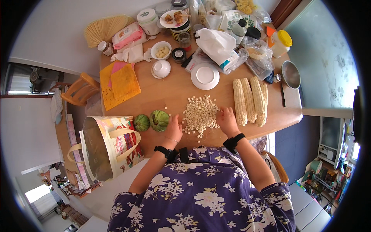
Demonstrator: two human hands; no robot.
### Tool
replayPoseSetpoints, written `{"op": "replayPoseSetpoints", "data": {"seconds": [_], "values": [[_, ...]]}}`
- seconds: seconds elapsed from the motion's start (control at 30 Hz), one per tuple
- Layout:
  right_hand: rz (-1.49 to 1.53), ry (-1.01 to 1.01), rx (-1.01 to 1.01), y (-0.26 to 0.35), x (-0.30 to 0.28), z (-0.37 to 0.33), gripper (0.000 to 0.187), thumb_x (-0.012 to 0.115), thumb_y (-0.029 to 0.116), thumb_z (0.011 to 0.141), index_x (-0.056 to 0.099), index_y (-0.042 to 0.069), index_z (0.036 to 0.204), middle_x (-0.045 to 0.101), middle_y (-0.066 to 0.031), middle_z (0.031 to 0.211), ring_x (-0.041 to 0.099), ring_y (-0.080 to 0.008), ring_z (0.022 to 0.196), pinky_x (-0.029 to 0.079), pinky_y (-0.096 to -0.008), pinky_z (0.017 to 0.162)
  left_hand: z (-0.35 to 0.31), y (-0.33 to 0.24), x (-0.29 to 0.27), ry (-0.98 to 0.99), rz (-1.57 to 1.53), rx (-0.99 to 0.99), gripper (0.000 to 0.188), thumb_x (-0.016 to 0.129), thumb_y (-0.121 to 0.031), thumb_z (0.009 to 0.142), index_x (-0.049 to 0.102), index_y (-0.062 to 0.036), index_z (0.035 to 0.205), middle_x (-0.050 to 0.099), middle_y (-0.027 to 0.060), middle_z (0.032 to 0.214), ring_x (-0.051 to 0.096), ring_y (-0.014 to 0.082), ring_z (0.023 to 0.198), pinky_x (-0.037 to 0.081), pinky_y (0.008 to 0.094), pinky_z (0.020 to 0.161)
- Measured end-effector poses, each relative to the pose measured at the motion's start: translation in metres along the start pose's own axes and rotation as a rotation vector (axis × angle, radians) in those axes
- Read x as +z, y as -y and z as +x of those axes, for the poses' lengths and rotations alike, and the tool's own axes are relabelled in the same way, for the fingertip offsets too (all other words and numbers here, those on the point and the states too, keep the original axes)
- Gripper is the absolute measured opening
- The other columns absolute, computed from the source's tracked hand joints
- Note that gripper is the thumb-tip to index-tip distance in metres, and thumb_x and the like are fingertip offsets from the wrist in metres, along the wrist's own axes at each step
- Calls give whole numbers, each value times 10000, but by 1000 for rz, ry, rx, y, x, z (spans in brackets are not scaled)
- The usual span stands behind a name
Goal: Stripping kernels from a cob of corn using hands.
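A loose pile of pale corn kernels (200, 113) lies on the table between my two hands, with a few strays around it. My left hand (174, 128) rests on its edge at the pile's left side, fingers loosely cupped and open, holding nothing that I can see. At the right side, my right hand (227, 120) touches the outer kernels with bent, parted fingertips. Several pale ears of corn (250, 101) lie side by side just right of that hand. Left of my left hand sit a ribbed green squash (159, 120) and a smaller green squash (142, 122).
Beyond the pile stands an upturned white bowl (205, 76). A printed tote bag (112, 145) stands at the left table edge, near orange cloths (125, 83). Jars, bags and dishes crowd the back. A metal bowl (290, 74) and a dark knife (283, 96) lie far right.
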State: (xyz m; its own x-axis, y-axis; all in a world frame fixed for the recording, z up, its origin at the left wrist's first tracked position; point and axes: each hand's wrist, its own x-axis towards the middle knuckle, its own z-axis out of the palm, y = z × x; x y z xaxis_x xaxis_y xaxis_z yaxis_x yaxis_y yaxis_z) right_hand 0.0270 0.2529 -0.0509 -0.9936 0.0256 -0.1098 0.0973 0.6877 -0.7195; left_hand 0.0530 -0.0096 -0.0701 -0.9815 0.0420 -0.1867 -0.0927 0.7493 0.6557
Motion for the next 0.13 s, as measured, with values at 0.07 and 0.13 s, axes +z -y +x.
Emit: {"op": "replayPoseSetpoints", "data": {"seconds": [0.07, 0.13], "values": [[5, -8, 70, -1, -6, 6, 256, 522, 71, 789, 520, -25, 1026, 489, -248, 978, 519, -411, 851, 457, -441, 757, 16, -8, -8, -46, 195, 37, 471, 536, -4, 793, 402, -18, 1245, 386, 187, 1253, 544, 369, 965, 486, 402, 779], [-37, 27, 85, -12, 3, 14, 319, 544, 71, 776, 490, -14, 1078, 487, -249, 1005, 509, -405, 912, 446, -434, 809, 34, -9, -10, 0, 299, -244, 594, 541, -36, 806, 309, -45, 1352, 311, 183, 1372, 481, 393, 1105, 487, 376, 821]]}}
